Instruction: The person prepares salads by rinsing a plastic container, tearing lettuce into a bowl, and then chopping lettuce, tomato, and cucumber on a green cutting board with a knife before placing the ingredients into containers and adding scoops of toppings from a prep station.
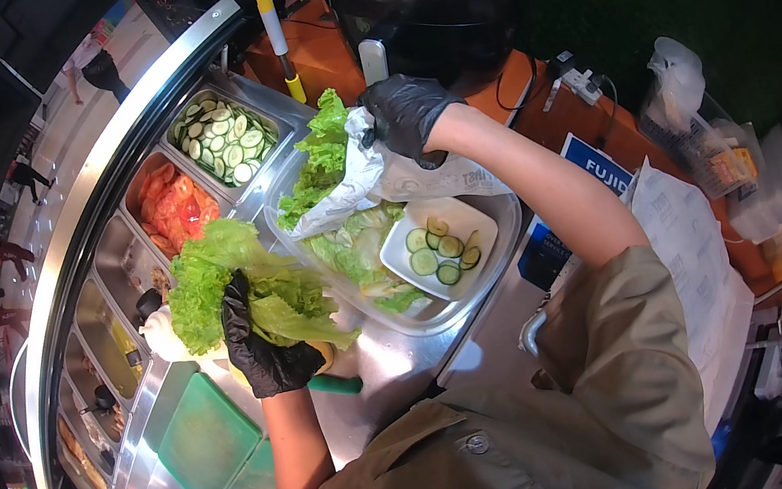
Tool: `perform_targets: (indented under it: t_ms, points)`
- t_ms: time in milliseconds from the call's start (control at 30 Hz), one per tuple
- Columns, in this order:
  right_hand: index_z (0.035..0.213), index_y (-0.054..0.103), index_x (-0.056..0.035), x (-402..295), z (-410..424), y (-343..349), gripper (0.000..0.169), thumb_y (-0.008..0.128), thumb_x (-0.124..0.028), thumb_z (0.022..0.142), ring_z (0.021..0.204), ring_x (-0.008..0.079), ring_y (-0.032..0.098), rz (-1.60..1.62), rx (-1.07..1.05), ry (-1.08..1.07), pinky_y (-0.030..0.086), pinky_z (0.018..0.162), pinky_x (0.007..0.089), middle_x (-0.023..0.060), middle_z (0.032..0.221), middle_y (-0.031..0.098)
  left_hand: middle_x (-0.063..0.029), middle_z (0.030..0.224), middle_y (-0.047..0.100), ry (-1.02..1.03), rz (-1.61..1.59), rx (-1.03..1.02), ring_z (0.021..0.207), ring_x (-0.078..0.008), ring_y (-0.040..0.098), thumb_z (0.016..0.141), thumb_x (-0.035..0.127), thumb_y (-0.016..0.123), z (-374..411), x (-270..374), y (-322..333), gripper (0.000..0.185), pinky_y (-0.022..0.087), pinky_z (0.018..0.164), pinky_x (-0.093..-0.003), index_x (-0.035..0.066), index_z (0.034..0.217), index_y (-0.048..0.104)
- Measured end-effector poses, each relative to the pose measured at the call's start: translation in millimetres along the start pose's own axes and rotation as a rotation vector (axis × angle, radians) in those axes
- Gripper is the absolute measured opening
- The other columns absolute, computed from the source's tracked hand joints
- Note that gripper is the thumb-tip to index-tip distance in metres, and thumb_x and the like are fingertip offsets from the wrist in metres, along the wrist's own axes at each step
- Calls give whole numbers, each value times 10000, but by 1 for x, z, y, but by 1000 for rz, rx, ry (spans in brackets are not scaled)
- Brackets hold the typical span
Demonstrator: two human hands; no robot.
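My left hand (266, 347), in a black glove, grips a bunch of green leaf lettuce (218, 278) above the steel counter. Also gloved in black, my right hand (410, 116) pinches the edge of a printed white paper sheet (346, 198). That paper lies partly over a clear plastic tub (419, 327), with more lettuce leaves (322, 141) showing beside its raised edge. Inside the tub are pale green leaves (354, 250) and a small white square dish (424, 213) with several cucumber slices (424, 262).
Beyond the tub, steel pans hold sliced cucumber (227, 140) and tomato (173, 205). Green cutting boards (207, 431) lie at the left. A black and silver appliance (433, 18) stands at the back by a yellow-capped stick (277, 41). White paper sheets (689, 260) are stacked right.
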State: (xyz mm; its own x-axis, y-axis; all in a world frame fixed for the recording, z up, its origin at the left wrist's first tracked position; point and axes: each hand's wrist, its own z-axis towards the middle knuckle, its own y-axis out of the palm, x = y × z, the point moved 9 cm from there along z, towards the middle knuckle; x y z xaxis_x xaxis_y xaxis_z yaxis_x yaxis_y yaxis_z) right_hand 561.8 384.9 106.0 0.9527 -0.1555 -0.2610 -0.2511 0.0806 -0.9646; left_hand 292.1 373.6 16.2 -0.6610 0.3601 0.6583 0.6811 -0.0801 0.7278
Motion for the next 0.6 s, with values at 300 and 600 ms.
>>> perform_targets:
  t_ms: [300, 600]
  points:
    - [1107, 582, -98, -63, -100, 119, 352, 543, -302, 823, 987, 306, 570, -21, -813, -577, 443, 836, 381, 163, 1068, 595, -69, 1070, 581, 51, 8, 6, 973, -245, 557, 855, 267, 565, 1, 11, -3, 340, 466, 832, -410, 97, 1149, 541]
    - [949, 658, -86, 7, -49, 25, 191, 622, -166, 779, 827, 278, 613, 155, -222, -212, 475, 709, 340, 143, 899, 640, -64, 1123, 568, -17, -108, -94, 1033, -226, 531, 862, 257, 552, -2, 5, 1, 354, 440, 885, -400, 78, 1167, 538]
